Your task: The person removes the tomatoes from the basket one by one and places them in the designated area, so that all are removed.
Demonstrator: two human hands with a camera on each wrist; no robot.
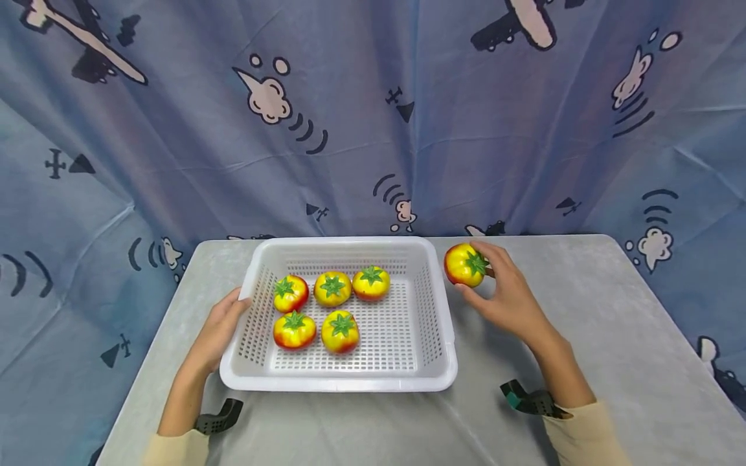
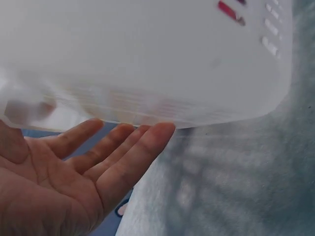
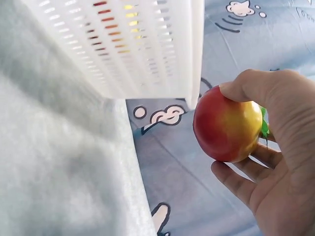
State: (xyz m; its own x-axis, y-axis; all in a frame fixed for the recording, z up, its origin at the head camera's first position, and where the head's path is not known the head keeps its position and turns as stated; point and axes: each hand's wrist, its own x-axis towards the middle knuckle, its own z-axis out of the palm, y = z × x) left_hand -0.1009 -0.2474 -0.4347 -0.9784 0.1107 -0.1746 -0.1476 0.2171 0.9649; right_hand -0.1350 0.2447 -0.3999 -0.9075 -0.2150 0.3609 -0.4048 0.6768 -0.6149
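My left hand [image 1: 219,329] grips the left rim of a white plastic basket [image 1: 436,310], its thumb over the edge. In the left wrist view its fingers [image 2: 135,160] reach along the outside of the basket wall. Several glossy yellow-and-red tomatoes [image 1: 332,288] with green star-shaped tops lie in the left and middle part of the basket. Just beyond the basket's right rim, my right hand [image 1: 508,294] holds another tomato [image 1: 463,265] between thumb and fingers. The right wrist view shows this tomato's red and yellow side, its green top turned toward the palm.
The basket stands on a grey table [image 1: 588,310], with its perforated side wall [image 3: 123,44] close to the held tomato. Behind the table hangs a blue curtain [image 1: 350,181] printed with planes and clouds. A dark band [image 1: 530,398] sits on each wrist.
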